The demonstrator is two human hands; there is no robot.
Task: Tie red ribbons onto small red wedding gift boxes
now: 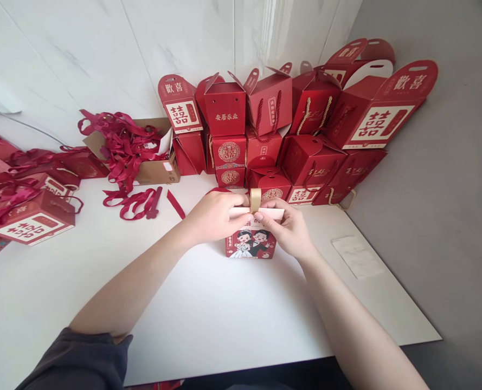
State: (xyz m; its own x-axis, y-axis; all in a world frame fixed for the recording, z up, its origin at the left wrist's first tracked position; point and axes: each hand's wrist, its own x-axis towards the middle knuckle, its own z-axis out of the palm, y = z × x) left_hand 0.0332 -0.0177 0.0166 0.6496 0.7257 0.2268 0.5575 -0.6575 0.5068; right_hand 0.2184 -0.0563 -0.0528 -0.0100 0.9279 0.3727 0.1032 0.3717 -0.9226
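Observation:
A small red gift box [251, 244] with a cartoon bride and groom on its front stands on the white table [208, 303]. My left hand [214, 214] grips the box's top from the left, fingers closed. My right hand [287, 227] pinches the top from the right. Between my fingertips a tan ribbon loop [255, 199] stands upright above the box's white top flaps.
Stacked red gift boxes [289, 130] line the wall behind. A brown carton full of dark red ribbons [122, 143] sits at the back left, loose ribbons [137, 201] before it. More red boxes [33, 216] lie at the left. A white paper [357, 256] rests at the right.

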